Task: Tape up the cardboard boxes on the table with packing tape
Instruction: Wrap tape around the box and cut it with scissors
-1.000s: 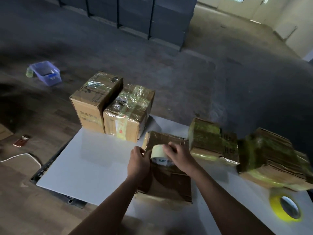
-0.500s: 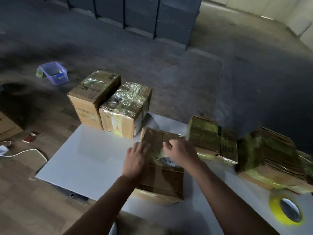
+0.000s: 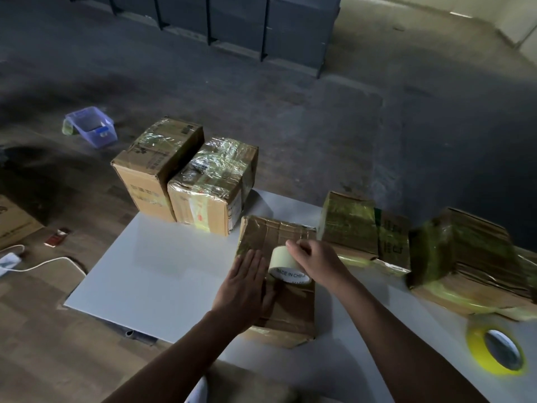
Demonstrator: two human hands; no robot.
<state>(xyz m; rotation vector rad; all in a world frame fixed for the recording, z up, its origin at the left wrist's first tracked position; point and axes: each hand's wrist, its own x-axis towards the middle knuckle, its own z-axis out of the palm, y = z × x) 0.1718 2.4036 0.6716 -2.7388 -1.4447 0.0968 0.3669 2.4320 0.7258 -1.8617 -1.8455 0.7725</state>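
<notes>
My left hand point(image 3: 244, 289) lies flat, fingers spread and grasping nothing, pressing on the top of the box point(image 3: 279, 286) in front of me on the white table point(image 3: 162, 274). My right hand point(image 3: 316, 261) is curled over the tape roll point(image 3: 286, 267), which stands on edge on that same box top, my fingers wrapped round its rim. The box looks light and a bit soft; its cardboard is creased and already glossy with tape, so I expect it to slide on the smooth table unless my flat palm pins it down. The roll is stiff and light, best held by its outer rim so that it can turn as the tape pays out. The tape itself is thin and sticky, likely to fold on itself if it goes slack. 2 taped boxes point(image 3: 186, 175) stand at the far corner of the table, more wrapped ones point(image 3: 406, 242) lie to my right, and a yellow roll point(image 3: 498, 351) sits near the table's right edge.
</notes>
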